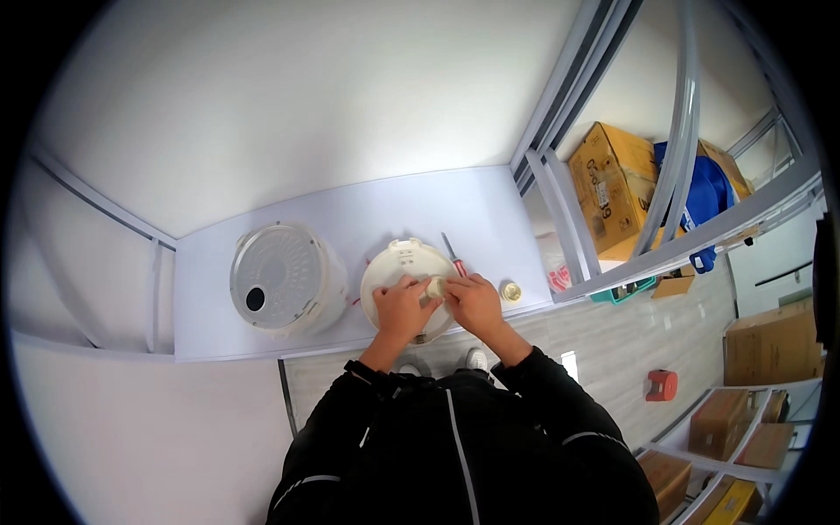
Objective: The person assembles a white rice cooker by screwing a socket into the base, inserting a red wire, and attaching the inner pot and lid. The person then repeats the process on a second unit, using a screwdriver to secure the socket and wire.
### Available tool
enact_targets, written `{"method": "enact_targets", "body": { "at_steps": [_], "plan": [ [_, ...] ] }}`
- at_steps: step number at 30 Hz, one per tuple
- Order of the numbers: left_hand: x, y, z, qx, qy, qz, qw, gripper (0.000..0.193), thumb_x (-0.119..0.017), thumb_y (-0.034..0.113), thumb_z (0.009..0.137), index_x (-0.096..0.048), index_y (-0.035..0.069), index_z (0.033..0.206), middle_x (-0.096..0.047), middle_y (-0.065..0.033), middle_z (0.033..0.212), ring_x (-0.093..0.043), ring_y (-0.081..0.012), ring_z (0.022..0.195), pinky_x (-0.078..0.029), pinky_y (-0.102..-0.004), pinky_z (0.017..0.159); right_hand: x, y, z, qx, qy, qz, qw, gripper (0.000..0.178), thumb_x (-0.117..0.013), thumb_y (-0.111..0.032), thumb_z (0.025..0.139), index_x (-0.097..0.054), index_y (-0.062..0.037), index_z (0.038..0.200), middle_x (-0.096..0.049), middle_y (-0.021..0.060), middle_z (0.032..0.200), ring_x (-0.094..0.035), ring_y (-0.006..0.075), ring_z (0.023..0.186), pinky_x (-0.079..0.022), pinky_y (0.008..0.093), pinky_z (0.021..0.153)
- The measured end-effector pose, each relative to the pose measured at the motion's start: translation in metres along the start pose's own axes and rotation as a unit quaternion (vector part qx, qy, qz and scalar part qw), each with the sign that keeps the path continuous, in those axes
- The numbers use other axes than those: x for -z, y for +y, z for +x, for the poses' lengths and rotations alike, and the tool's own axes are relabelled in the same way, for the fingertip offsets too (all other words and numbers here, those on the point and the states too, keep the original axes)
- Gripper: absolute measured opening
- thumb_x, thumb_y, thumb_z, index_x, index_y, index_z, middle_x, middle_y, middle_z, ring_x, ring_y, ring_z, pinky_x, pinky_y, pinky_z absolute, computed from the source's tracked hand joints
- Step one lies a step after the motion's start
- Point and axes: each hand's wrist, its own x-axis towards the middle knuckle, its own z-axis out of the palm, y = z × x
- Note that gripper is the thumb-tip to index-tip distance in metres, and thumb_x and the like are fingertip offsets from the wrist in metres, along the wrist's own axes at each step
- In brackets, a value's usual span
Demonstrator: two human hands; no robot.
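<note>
My left hand (401, 311) has its fingers closed round a small cream cylindrical part (435, 287). On the other side, my right hand (476, 308) pinches at the same part. Both hands are over a round cream lid-like piece (389, 267), which lies on the white table with a slotted tab at its far edge. Beyond my right hand lies a screwdriver (459, 265) with a red handle, its shaft pointing away. A small round cream cap (510, 291) rests to the right, near the table's front edge.
A large white drum-shaped appliance body (278, 276), with a dark round hole on top, stands on the table (203, 297) to the left. Grey frame posts (560, 206) rise at the right. Past them are a cardboard box (617, 188) and a red stool (662, 385) on the floor.
</note>
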Motion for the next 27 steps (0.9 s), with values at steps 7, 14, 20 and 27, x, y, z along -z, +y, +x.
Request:
{"method": "enact_targets", "body": {
  "at_steps": [7,14,20,27],
  "plan": [
    [0.000,-0.005,0.000,0.000,-0.011,-0.017,1.000,0.048,-0.085,0.045,0.083,-0.081,0.021,0.124,-0.070,0.0025,0.108,-0.068,-0.0184,0.096,-0.033,-0.0489,0.095,0.035,0.001,0.015,0.021,0.057,0.041,0.997,0.019,-0.075,-0.008,0.086,-0.076,-0.0055,0.104,-0.076,0.0118,0.108,-0.068,0.0355,0.102,-0.056,0.0466,0.090],
    [0.008,0.003,0.003,0.013,-0.038,-0.013,0.999,0.050,-0.084,0.044,0.084,-0.077,0.019,0.127,-0.069,-0.0019,0.113,-0.067,-0.0224,0.105,-0.032,-0.0511,0.099,0.076,0.054,-0.012,-0.170,-0.046,-0.070,0.982,0.040,-0.078,-0.012,0.082,-0.072,-0.0066,0.121,-0.070,0.0165,0.118,-0.066,0.0400,0.111,-0.056,0.0489,0.096],
    [0.001,0.003,0.000,0.017,-0.050,0.028,0.998,0.052,-0.080,0.042,0.088,-0.068,0.023,0.136,-0.066,-0.0047,0.118,-0.066,-0.0270,0.109,-0.031,-0.0529,0.101,0.061,0.058,-0.041,-0.204,-0.099,-0.130,0.965,0.043,-0.075,-0.008,0.081,-0.071,-0.0084,0.124,-0.068,0.0168,0.119,-0.063,0.0399,0.116,-0.056,0.0476,0.095],
    [0.008,0.004,-0.005,0.018,-0.084,0.035,0.996,0.060,-0.078,0.046,0.090,-0.062,0.020,0.142,-0.064,-0.0095,0.123,-0.063,-0.0310,0.116,-0.032,-0.0555,0.102,0.048,0.056,-0.046,-0.172,-0.063,-0.093,0.979,0.035,-0.070,-0.001,0.085,-0.073,-0.0074,0.120,-0.068,0.0166,0.118,-0.063,0.0408,0.111,-0.056,0.0486,0.094]
  ]
}}
